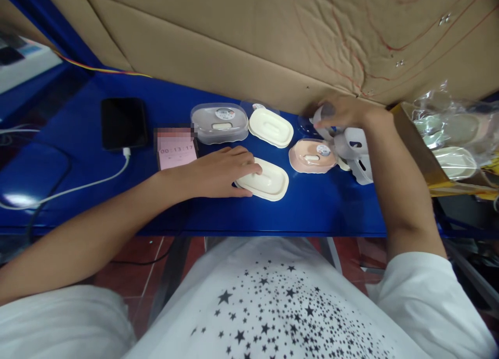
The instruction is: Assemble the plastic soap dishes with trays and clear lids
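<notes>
My left hand (228, 173) is closed on the left end of a cream oval dish (273, 182), its fingers over the rim and into the hollow. The dish lies on the blue table close to the front edge. At the back right, my right hand (343, 112) reaches down with its fingers around a whitish translucent plastic piece (324, 112); blur hides its exact shape. Just below that hand are white plastic pieces with oval slots (355, 143) and a pink oval box with a clear lid (312, 156). Behind the held dish lies a second cream dish (271, 127).
A grey oval box with a clear lid (219, 124) stands at the back, beside a phone showing a timer (178, 152). Further left lie a black device (122, 122) and a white cable (97, 181). A cardboard box (419, 151) with plastic-wrapped items stands right. Brown cardboard (234, 47) walls the back.
</notes>
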`<state>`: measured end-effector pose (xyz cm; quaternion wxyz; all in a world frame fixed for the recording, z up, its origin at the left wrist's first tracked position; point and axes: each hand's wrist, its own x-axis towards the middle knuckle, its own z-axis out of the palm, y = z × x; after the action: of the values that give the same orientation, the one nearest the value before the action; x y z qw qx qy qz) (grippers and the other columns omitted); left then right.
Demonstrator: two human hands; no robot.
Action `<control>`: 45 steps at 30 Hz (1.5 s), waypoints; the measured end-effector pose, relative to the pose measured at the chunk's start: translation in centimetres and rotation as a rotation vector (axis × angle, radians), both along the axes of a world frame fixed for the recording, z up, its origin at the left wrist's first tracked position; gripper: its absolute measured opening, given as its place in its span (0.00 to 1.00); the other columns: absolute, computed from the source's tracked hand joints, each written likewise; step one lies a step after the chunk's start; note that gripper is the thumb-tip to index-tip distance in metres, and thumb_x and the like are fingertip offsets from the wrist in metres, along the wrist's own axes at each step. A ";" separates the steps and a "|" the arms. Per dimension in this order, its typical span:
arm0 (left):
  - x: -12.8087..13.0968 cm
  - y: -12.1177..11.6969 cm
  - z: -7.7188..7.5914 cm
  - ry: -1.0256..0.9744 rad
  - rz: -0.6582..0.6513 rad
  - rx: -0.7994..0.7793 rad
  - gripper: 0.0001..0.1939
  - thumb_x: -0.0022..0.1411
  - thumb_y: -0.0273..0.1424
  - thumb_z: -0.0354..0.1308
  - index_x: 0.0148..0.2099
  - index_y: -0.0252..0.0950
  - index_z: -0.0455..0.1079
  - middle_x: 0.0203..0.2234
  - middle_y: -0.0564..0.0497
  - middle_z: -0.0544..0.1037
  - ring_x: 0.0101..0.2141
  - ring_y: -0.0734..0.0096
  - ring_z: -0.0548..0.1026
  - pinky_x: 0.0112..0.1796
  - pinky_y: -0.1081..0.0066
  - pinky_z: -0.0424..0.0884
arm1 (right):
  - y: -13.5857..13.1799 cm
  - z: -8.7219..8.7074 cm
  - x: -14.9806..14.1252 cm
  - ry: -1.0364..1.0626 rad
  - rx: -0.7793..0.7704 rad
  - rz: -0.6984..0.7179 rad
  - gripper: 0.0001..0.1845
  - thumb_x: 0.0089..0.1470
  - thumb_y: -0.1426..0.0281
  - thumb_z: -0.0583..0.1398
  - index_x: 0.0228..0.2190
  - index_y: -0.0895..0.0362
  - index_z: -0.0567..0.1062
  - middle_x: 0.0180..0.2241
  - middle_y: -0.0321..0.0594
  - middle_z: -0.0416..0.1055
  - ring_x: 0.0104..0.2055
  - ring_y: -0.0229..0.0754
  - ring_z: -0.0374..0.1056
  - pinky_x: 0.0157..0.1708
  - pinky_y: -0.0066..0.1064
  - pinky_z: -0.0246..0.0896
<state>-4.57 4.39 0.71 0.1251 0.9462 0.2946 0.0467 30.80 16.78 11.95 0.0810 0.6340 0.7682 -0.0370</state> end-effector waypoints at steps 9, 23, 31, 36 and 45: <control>0.2 -0.3 0.6 -0.003 0.137 -0.135 0.53 0.64 0.57 0.67 0.81 0.42 0.51 0.76 0.38 0.57 0.72 0.33 0.59 0.67 0.43 0.62 | -14.9 -3.8 -0.6 0.509 0.414 0.416 0.54 0.60 0.45 0.67 0.76 0.42 0.50 0.74 0.52 0.58 0.74 0.72 0.58 0.67 0.63 0.65; 0.7 -0.8 -0.5 -0.192 0.062 -0.239 0.60 0.64 0.50 0.71 0.83 0.47 0.38 0.76 0.38 0.56 0.73 0.41 0.59 0.70 0.50 0.61 | -18.7 -11.8 -1.9 0.606 0.090 0.407 0.48 0.64 0.51 0.67 0.76 0.33 0.52 0.74 0.45 0.61 0.77 0.63 0.56 0.74 0.68 0.57; -0.7 -0.3 -0.6 -0.096 0.000 -0.161 0.47 0.65 0.45 0.72 0.79 0.53 0.54 0.77 0.42 0.56 0.73 0.42 0.62 0.64 0.55 0.70 | -20.0 -11.8 -3.2 0.454 0.090 0.471 0.32 0.70 0.55 0.62 0.72 0.34 0.67 0.80 0.35 0.51 0.81 0.57 0.51 0.76 0.63 0.58; -0.1 -0.5 -1.1 -0.056 -0.018 -0.065 0.41 0.71 0.44 0.67 0.79 0.48 0.57 0.80 0.40 0.53 0.75 0.41 0.60 0.70 0.49 0.63 | -20.4 -11.9 -4.4 0.383 0.052 0.572 0.32 0.73 0.59 0.60 0.73 0.29 0.63 0.75 0.30 0.62 0.79 0.53 0.55 0.77 0.63 0.53; 0.2 -0.6 -0.9 -0.041 -0.026 -0.022 0.37 0.75 0.50 0.62 0.79 0.48 0.59 0.80 0.42 0.54 0.73 0.43 0.64 0.71 0.51 0.59 | -15.6 -6.5 -2.0 0.328 0.078 0.467 0.28 0.75 0.64 0.53 0.72 0.35 0.67 0.74 0.29 0.64 0.78 0.54 0.58 0.77 0.66 0.51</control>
<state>-4.39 3.78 -0.22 0.1423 0.9474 0.2802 0.0613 28.78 1.14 5.48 -0.0626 0.4279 0.8972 -0.0899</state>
